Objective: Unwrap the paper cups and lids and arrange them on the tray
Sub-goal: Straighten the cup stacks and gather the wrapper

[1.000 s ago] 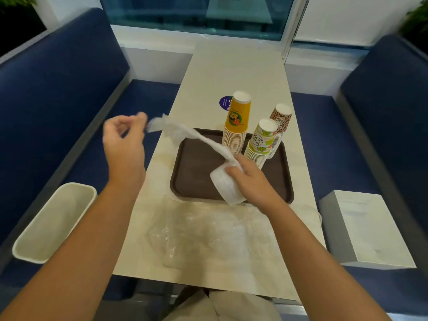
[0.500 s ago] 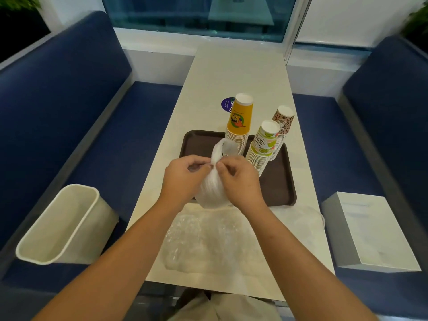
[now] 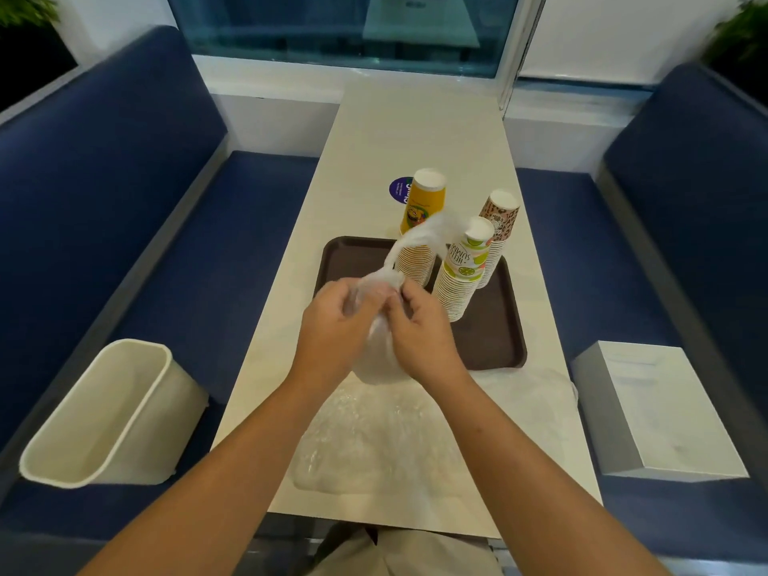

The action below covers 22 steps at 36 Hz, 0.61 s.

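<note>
Head view: left hand (image 3: 332, 326) and right hand (image 3: 419, 330) hold lid stack (image 3: 376, 359) over near edge of tray (image 3: 498, 338), fingers (image 3: 409, 303) clamped on its plastic wrap (image 3: 419, 234). Unwrapping step; next likely: peel wrap off, lids onto tray.

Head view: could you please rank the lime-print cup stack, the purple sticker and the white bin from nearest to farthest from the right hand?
1. Lime-print cup stack, on the tray, just right.
2. Purple sticker, on the table beyond.
3. White bin, left seat.
</note>
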Motion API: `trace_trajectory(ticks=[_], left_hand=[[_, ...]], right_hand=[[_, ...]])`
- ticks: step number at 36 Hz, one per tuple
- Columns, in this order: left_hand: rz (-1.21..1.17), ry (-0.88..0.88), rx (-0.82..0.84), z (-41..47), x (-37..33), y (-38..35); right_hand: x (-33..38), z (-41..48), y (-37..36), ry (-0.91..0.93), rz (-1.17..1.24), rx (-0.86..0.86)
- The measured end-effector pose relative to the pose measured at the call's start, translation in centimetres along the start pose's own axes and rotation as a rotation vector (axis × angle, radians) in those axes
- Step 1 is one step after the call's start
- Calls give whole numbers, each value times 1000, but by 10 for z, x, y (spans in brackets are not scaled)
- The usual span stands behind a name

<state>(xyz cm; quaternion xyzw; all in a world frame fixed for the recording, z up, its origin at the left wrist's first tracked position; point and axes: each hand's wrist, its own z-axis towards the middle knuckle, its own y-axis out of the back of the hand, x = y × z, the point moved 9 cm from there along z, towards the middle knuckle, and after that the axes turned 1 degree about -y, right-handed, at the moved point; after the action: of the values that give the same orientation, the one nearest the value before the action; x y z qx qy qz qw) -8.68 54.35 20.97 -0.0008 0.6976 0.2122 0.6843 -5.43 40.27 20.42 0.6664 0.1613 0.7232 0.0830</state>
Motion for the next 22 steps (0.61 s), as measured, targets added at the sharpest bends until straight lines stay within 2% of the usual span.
trace_trajectory(ticks=[2, 6, 8, 10, 12, 15, 18, 21, 22], left_hand=[[48, -73, -60, -3, -2, 7], [-132, 25, -154, -3, 12, 16], [-199, 42, -95, -6, 10, 8], [-105, 12, -46, -12, 3, -1], [1, -12, -74, -13, 3, -3], [-73, 75, -42, -10, 17, -8], [-61, 121, 23, 0, 22, -13], [-194, 340, 129, 3, 55, -25], [-231, 399, 109, 5, 75, -26]], right_hand=[[-2, 0, 7, -21, 55, -37], [-7, -4, 31, -109, 264, -243], [-6, -4, 28, -122, 306, -182], [1, -7, 13, -101, 287, -21], [6, -13, 0, -78, 264, 82], [8, -20, -6, -20, 280, 99], [11, -27, -11, 66, 148, 160], [9, -28, -2, 91, 149, 81], [7, -27, 3, 77, 184, 53]])
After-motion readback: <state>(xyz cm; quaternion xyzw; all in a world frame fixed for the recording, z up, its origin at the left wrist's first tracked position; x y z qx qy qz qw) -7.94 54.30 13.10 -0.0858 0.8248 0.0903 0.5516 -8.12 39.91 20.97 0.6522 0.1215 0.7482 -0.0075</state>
